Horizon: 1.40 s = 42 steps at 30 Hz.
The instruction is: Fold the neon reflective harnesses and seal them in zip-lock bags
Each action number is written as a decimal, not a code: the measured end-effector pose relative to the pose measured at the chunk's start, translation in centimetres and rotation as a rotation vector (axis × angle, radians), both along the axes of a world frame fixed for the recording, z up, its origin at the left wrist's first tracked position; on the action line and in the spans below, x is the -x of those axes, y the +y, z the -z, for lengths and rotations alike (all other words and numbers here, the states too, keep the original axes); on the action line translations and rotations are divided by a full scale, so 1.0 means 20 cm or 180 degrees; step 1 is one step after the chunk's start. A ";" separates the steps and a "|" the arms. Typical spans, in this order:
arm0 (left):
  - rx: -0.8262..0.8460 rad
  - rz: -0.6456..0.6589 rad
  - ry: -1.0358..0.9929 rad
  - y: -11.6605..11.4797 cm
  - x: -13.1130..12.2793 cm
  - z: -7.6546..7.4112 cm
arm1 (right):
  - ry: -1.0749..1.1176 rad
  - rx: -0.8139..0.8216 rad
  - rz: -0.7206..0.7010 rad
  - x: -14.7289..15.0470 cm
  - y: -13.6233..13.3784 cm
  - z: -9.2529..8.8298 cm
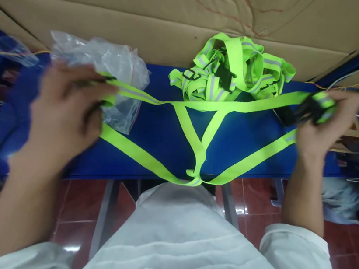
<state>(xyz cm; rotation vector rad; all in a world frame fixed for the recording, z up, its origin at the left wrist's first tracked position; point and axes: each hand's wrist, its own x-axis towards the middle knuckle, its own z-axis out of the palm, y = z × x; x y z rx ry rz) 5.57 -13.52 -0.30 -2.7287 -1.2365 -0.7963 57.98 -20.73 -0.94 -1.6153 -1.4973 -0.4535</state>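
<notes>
A neon-yellow reflective harness (pixel 187 149) of joined straps stretches between my two hands, above the near part of the blue table. My left hand (pixel 67 108) is closed around its left end, where a bit of black plastic shows between the fingers. At the other end my right hand (pixel 323 122) grips the strap together with a black buckle. Two short straps form a V in the middle and meet at a joint near the table's front edge. Both hands are somewhat blurred.
Behind the harness lies a tangled heap of similar reflective straps (pixel 237 69) with black buckles. Clear plastic bags (pixel 109 68) lie at the back left of the blue table (pixel 157 127). A brown cardboard sheet (pixel 130 26) stands along the rear. Cables (pixel 346 75) run at the right.
</notes>
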 end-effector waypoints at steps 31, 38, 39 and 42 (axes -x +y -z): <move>-0.0759 0.0658 0.1281 -0.65 -0.22 0.26 | -0.0655 0.2598 -0.2617 0.34 0.02 0.30; 0.0402 0.0673 0.0305 -0.64 -0.27 0.33 | -0.0663 0.2657 -0.2534 0.34 0.03 0.25; 0.0435 0.0589 0.0286 -0.64 -0.28 0.32 | -0.0688 0.2665 -0.2502 0.34 0.03 0.26; 0.0364 0.0561 0.0558 -0.64 -0.36 0.28 | -0.0768 0.2676 -0.2409 0.34 0.04 0.28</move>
